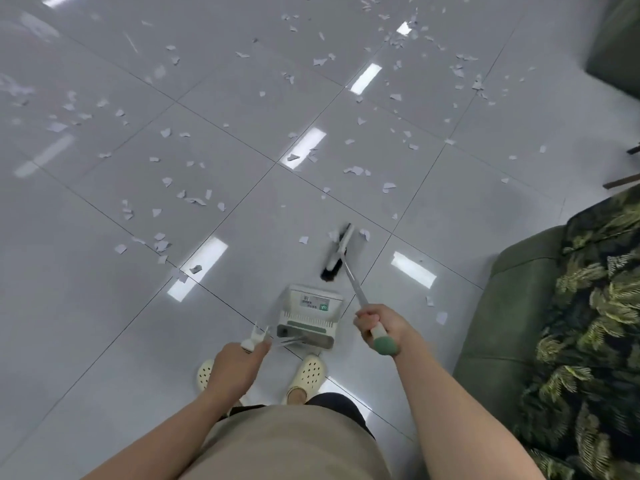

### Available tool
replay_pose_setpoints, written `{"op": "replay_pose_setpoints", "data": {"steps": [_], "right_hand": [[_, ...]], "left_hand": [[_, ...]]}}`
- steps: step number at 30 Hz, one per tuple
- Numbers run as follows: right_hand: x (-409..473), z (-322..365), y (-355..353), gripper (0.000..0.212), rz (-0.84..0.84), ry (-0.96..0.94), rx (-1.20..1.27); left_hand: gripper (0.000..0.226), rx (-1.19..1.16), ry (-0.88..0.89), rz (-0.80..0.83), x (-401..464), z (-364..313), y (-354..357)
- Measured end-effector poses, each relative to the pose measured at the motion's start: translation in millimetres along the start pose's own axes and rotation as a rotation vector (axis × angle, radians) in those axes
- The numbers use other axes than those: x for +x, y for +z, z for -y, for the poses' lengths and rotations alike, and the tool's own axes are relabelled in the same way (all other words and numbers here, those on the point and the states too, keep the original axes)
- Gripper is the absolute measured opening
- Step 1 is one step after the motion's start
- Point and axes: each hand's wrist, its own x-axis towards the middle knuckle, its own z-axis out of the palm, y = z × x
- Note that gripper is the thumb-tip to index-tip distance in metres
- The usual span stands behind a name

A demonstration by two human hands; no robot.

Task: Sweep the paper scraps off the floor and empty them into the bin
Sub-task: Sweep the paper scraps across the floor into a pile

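**Paper scraps still scattered; sweeping barely begun**

Paper scraps (194, 201) are seen strewn across most of the tiled floor (86, 341), with only a few lying just beside the broom head (337, 252). The broom handle is gripped by the right hand (379, 325), its fingers wrapped near the green end. The dustpan (310, 315) is stood on the floor, its handle held by the left hand (232, 367). The gathering step is judged to be in hand (no bin is visible); the nearest scraps should next be drawn toward the dustpan mouth
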Motion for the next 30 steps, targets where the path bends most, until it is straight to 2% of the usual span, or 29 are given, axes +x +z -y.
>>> {"op": "replay_pose_setpoints", "data": {"steps": [2,3,5,7,12,17,23,26,30], "right_hand": [[2.2,23.3,-0.8,0.062,0.099,0.009,0.073],[2.1,31.5,2.6,0.063,0.138,0.001,0.098],[-3.9,40.4,18.7,0.049,0.138,-0.028,0.064],[-8.9,43.0,33.4,0.034,0.091,-0.056,0.005],[-16.6,28.5,36.4,0.03,-0.04,-0.177,-0.047],[-27.2,20.9,-6.6,0.023,-0.291,-0.303,-0.044],[-36.9,29.6,-69.4,0.021,-0.53,-0.308,-0.032],[-35.0,38.0,-83.4,0.018,-0.551,-0.275,-0.096],[-27.7,52.1,-91.0,0.019,-0.444,-0.217,-0.079]], "left_hand": [[0.058,0.086,0.051,-0.034,-4.1,-1.5,-0.1],[0.058,0.116,0.074,-0.048,-5.9,-4.0,-0.4],[0.059,0.165,0.103,-0.067,-7.3,-10.5,-1.5],[0.06,0.185,0.112,-0.094,-5.8,-16.5,-3.3],[0.06,0.205,0.12,-0.153,5.1,-29.0,-9.2],[0.059,0.182,0.123,-0.16,17.5,-44.3,-3.5],[0.048,0.229,0.138,-0.098,27.1,-70.4,20.8],[0.044,0.275,0.156,-0.06,29.2,-78.5,31.1],[0.047,0.284,0.169,-0.046,29.1,-84.7,36.4]]}}
